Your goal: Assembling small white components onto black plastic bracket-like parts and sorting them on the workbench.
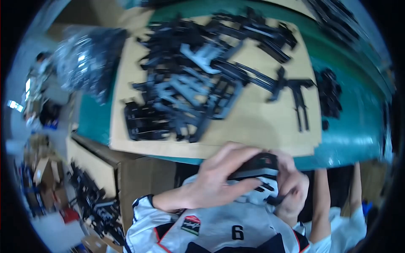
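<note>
Close to my chest, my left hand curves round the left side of a dark, rounded piece with a grey band. Its thumb lies across the lower front and its fingers reach over the top. From the other side my right hand grips the same piece with curled fingers. Blur and my fingers hide much of it, so its exact kind is unclear. Beyond my hands, a jumbled pile of black plastic parts covers much of a cardboard sheet. One T-shaped black part lies apart at the right.
The sheet rests on a green-topped table. A clear plastic bag of dark parts sits at the left, and more black parts lie at the right. Left below stands a carton. Another person's forearms show at the right.
</note>
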Motion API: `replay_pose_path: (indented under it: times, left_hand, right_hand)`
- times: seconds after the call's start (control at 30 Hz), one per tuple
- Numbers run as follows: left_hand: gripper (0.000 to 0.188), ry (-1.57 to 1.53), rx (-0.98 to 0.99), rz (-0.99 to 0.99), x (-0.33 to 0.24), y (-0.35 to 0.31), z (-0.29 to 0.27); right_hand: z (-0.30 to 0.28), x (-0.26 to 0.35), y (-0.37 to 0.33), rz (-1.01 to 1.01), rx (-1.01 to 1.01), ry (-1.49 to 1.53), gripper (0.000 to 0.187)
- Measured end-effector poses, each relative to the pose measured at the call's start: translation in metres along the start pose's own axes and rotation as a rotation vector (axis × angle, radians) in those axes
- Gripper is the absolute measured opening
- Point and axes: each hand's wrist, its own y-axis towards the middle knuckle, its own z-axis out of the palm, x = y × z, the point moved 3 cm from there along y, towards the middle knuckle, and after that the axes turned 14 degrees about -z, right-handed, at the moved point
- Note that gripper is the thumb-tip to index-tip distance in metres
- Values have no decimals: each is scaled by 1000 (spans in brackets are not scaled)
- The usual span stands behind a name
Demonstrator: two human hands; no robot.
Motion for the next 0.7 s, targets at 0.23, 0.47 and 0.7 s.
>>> replay_pose_path:
  times: [0.23,0.47,0.7]
  left_hand:
    - [50,499,-294,362,-40,0,-69]
    - [80,537,-1784,-173,-14,15,-395]
    - [90,-45,-1495,-551,114,-41,-575]
  right_hand:
    - [32,-11,-7,209,200,-317,11]
    - [21,-17,-8,-114,-153,-191,18]
    - [-1,-10,-22,-10,-253,-183,14]
